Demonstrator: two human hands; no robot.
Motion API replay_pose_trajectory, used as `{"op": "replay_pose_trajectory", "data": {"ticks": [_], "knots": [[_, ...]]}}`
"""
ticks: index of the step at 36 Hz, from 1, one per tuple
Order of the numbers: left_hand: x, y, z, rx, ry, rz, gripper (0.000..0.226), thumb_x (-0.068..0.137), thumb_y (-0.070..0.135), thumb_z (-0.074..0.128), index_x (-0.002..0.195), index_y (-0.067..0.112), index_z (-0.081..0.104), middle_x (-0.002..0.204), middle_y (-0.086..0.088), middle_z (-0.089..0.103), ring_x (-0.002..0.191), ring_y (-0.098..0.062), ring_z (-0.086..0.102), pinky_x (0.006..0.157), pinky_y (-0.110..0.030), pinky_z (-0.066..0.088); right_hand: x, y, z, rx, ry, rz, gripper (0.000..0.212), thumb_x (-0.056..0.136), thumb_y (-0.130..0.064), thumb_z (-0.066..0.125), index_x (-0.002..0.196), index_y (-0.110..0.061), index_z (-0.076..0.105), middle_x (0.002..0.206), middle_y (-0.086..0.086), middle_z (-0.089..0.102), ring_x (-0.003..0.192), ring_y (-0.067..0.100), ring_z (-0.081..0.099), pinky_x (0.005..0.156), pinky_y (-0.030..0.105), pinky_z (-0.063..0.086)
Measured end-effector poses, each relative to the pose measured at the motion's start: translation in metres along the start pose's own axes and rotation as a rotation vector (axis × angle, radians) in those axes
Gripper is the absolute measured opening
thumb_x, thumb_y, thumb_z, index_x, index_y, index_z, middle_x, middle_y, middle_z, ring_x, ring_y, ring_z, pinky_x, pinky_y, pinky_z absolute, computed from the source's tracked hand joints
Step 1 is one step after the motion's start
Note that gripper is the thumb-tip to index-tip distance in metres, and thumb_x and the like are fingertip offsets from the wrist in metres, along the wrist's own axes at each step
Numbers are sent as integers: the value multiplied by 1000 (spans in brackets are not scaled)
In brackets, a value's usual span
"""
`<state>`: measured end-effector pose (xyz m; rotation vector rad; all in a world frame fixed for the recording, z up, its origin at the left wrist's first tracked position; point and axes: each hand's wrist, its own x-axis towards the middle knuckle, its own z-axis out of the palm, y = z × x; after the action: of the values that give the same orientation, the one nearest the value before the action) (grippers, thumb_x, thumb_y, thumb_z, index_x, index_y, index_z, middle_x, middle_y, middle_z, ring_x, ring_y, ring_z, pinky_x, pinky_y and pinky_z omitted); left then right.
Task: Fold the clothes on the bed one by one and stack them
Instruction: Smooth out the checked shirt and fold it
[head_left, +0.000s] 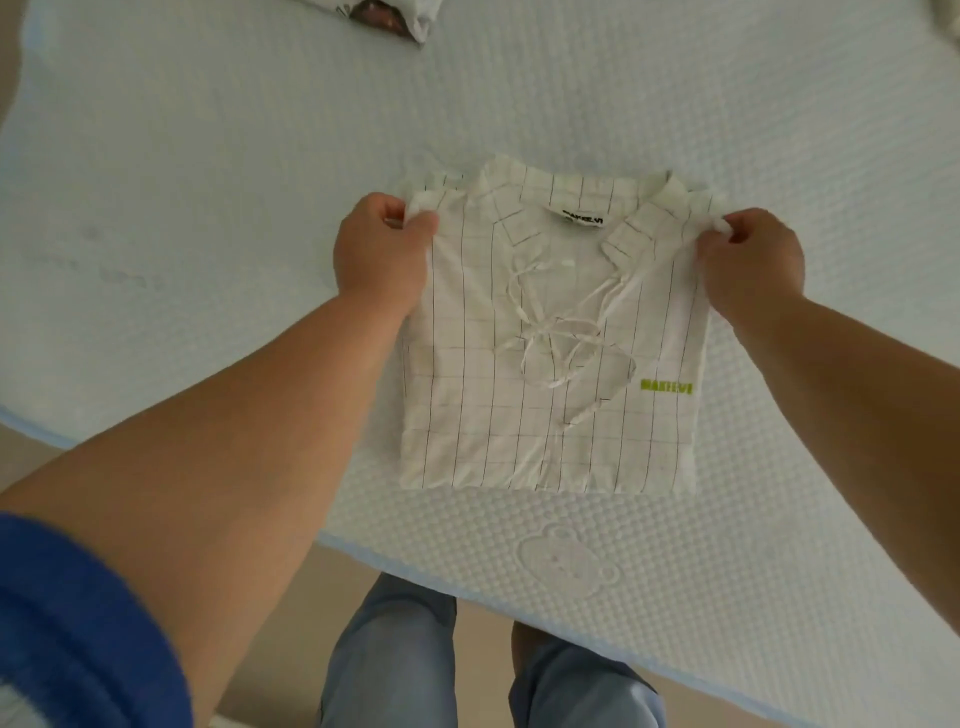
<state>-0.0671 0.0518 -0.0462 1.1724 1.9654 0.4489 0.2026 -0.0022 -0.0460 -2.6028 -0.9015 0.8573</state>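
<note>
Nearest the person, the white checked shirt (550, 374) lay on the bed (208, 156) close to its front edge, already folded into a compact rectangle with its collar at the far side. The left hand (382, 254) pinched the far left corner, fingers curled on the cloth, and the right hand (748, 254) pinched the far right corner likewise, probably to square it or lift it toward a stack. Farther off, another folded garment (384, 15) sat at the bed's far edge.
</note>
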Motion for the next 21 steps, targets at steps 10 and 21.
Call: {"op": "replay_pose_trajectory", "data": {"ticks": [10, 21], "knots": [[-69, -24, 18, 609, -208, 741, 62, 95, 47, 24, 149, 18, 16, 157, -12, 11, 144, -26, -2, 115, -47, 1, -73, 17, 15, -178, 48, -505, 58, 93, -37, 39, 144, -10, 31, 151, 13, 26, 142, 26, 16, 116, 41, 12], [-45, -48, 26, 775, -380, 689, 69, 90, 59, 20, 150, 28, 2, 159, -2, -6, 144, -20, -13, 115, -46, -10, -74, 53, 39, -307, -132, -512, 73, 91, -56, 24, 151, -17, 8, 159, 5, 2, 145, 17, -7, 116, 36, -6]]}}
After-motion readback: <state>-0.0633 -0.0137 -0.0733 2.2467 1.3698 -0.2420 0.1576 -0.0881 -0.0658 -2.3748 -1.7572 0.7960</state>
